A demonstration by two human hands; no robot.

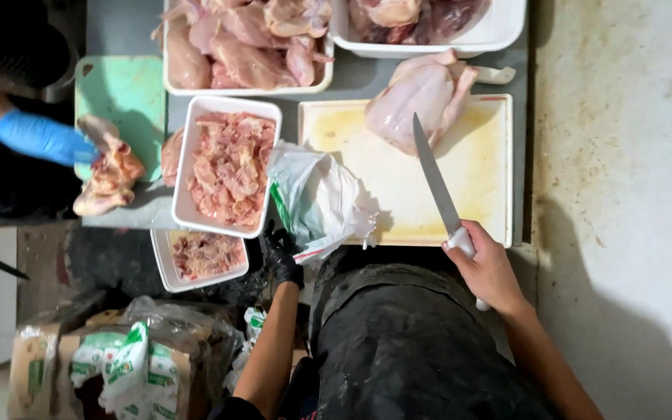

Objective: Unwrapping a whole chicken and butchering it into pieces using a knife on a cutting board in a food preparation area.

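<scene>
On the near edge of the cutting board [398,202], my right hand [488,268] is clenched around the white handle of a knife [435,180], whose blade lies flat across the board and points far, toward the whole chicken [418,97] at the board's far edge. My left hand [281,253], in a black glove, grips the near side of a crumpled plastic bag [316,194] just left of the board.

The knife looks stiff and long, and I judge the handle may be greasy, so a full fist close behind the blade is the safe hold. The chicken looks soft, wet and slippery; I would pin it by the thick breast rather than a loose wing. The bag is light and limp and bunches wherever I pinch it.

Left of the bag sits a white tray [188,206] of cut meat, with a smaller tray [163,268] nearer me. Farther left, another person's blue-gloved hand [40,136] holds a chicken piece [110,175] by a green board [122,89].
</scene>
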